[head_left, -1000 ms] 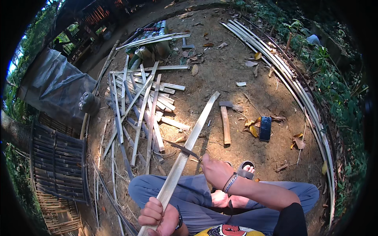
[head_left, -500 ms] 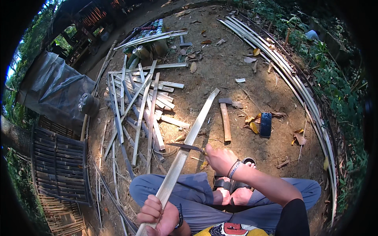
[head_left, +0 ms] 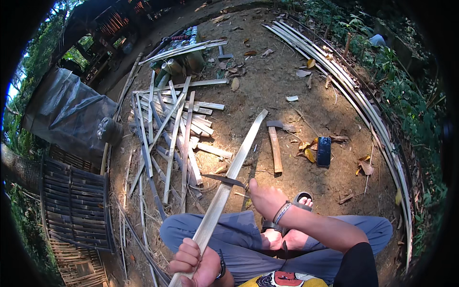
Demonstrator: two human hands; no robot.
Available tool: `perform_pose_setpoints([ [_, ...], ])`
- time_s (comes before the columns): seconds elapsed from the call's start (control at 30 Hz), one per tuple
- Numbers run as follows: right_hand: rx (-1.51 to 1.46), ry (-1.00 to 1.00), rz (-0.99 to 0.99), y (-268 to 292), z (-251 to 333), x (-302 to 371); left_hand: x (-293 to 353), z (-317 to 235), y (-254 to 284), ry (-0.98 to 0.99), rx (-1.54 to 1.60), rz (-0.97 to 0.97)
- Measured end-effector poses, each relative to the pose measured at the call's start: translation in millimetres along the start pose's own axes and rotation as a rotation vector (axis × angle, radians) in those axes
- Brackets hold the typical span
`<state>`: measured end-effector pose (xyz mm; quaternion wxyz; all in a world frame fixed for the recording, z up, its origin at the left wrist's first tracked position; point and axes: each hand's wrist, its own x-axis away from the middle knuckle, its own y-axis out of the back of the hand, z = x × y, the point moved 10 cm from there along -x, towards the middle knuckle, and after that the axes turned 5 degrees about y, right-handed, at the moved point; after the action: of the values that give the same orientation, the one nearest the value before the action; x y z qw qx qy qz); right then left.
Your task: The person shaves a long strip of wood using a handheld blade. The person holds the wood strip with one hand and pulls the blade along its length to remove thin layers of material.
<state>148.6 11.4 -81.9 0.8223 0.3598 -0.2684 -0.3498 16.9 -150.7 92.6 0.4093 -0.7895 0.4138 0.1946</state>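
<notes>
My left hand (head_left: 192,263) is wrapped round the lower end of a long pale bamboo strip (head_left: 215,209), which slants up and to the right across my crossed legs to the bare ground. In my right hand (head_left: 267,198) is a knife (head_left: 224,179), its handle mostly hidden by the fingers. The dark blade lies crosswise on the strip, about halfway along, with its tip pointing left. A small axe with a wooden handle (head_left: 275,150) rests on the soil beyond my right hand.
Many split bamboo strips (head_left: 177,138) lie in a loose pile at left. A phone (head_left: 323,151) sits among dry leaves at right. Long bamboo poles (head_left: 354,91) curve along the right edge. A hammer (head_left: 223,53) lies farther off. A dark slatted bamboo panel (head_left: 76,203) stands left.
The knife and my right hand remain at nearly the same place on the strip, the blade tilting slightly more. My right foot shows farther out to the right. The view has shifted slightly.
</notes>
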Motion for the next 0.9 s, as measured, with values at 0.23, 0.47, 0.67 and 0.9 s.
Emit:
perform_pose_setpoints([
  [0.23,-0.071,0.132,0.006,-2,30,16,-1,-3,2,-0.023,-0.015,-0.022],
  [0.47,-0.025,0.171,0.01,5,40,21,-3,-4,8,-0.006,0.004,-0.043],
  [0.67,0.004,0.179,0.03,-5,40,19,-2,-5,14,-0.006,-0.001,-0.1],
  [0.9,0.06,0.168,-0.026,2,24,6,-5,-4,12,-0.008,0.005,-0.083],
])
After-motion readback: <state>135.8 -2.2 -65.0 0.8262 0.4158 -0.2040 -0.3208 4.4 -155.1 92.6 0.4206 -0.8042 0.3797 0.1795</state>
